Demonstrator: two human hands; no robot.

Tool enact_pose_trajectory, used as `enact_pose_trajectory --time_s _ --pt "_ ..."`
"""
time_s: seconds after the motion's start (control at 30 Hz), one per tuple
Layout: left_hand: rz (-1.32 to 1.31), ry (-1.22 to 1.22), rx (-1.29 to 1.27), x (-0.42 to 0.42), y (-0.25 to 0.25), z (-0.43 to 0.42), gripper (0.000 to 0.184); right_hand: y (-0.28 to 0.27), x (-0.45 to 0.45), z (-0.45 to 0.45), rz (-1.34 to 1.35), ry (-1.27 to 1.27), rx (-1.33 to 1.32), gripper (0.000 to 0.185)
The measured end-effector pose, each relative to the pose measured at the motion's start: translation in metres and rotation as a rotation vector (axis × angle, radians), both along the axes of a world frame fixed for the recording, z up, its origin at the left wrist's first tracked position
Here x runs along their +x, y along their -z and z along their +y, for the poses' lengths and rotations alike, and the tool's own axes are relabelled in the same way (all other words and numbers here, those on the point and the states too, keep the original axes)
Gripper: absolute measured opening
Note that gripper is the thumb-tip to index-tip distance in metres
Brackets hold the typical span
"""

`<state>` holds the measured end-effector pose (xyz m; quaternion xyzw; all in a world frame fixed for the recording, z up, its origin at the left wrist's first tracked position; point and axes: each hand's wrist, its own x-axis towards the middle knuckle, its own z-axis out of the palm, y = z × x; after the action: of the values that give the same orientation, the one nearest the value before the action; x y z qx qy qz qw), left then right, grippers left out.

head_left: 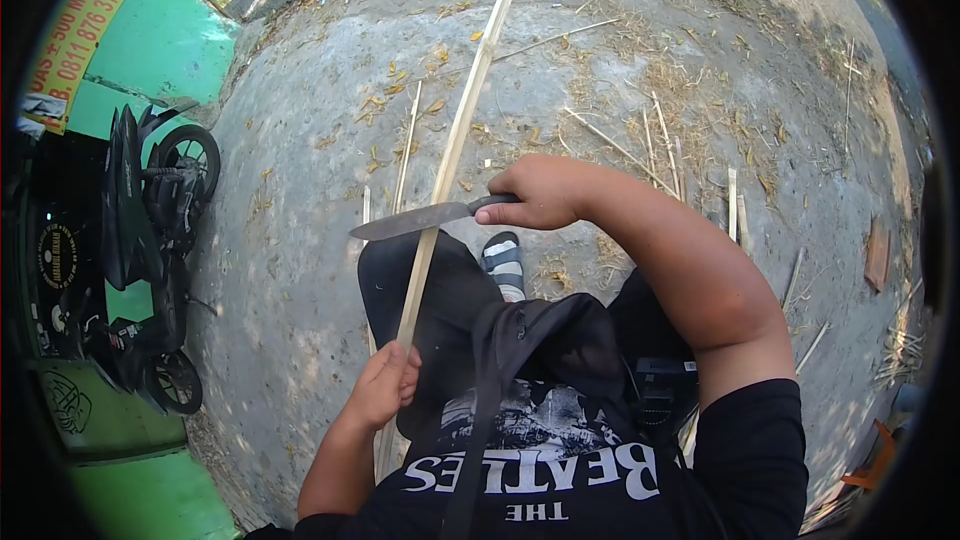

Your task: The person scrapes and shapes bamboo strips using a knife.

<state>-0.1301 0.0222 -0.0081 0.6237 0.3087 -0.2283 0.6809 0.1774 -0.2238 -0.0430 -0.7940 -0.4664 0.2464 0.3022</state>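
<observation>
A long pale strip, apparently bamboo [460, 130], slants from the top of the view down over my thigh. My left hand [388, 385] is wrapped round its lower part. In my right hand [533, 193] is the dark handle of a knife [410, 221]. The broad blade points left and lies across the strip above my knee, looking in contact with it. My right thumb rests along the handle. Below the blade, the strip passes over my dark trousers.
A parked motorcycle [150, 250] stands at the left by a green wall [160, 35]. Thin strips [620, 148], shavings and dry leaves lie on the concrete ground [290, 140]. A brick-coloured block [877, 254] is at the right. My sandalled foot [504, 262] is below the knife.
</observation>
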Motion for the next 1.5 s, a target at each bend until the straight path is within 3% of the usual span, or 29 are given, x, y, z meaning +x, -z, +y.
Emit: enact_pose_trajectory --time_s 0.2,0.37,0.5,0.8,1.03,1.27,1.3,1.43,1.5 --pt "-0.163 0.171 0.282 0.041 0.01 0.001 0.028 -0.001 0.024 -0.014 0.031 0.187 -0.081 0.072" --pt "-0.163 0.142 0.324 0.048 0.006 -0.007 0.029 0.005 0.005 0.001 0.05 0.005 -0.015 0.072" --pt "-0.167 0.132 0.376 0.047 0.006 -0.009 0.03 0.012 0.022 0.0 0.119 0.073 -0.014 0.074" --pt "-0.257 0.195 0.466 0.042 0.018 -0.007 0.032 0.011 0.011 0.008 -0.022 0.039 0.0 0.07" --pt "-0.234 0.181 0.462 0.043 0.019 -0.008 0.033 -0.003 -0.001 0.013 -0.034 0.014 -0.035 0.07" --pt "-0.2 0.169 0.503 0.04 0.019 -0.007 0.035 0.006 0.028 0.0 0.027 0.198 -0.047 0.068" --pt "-0.198 0.172 0.493 0.042 0.018 -0.006 0.035 0.005 0.022 0.004 0.095 0.19 -0.034 0.067" --pt "-0.175 0.179 0.382 0.045 0.015 -0.002 0.035 0.005 -0.007 0.019 -0.049 -0.056 -0.014 0.069" --pt "-0.192 0.219 0.403 0.044 0.016 0.001 0.034 0.015 0.01 0.011 0.053 0.081 0.017 0.069"
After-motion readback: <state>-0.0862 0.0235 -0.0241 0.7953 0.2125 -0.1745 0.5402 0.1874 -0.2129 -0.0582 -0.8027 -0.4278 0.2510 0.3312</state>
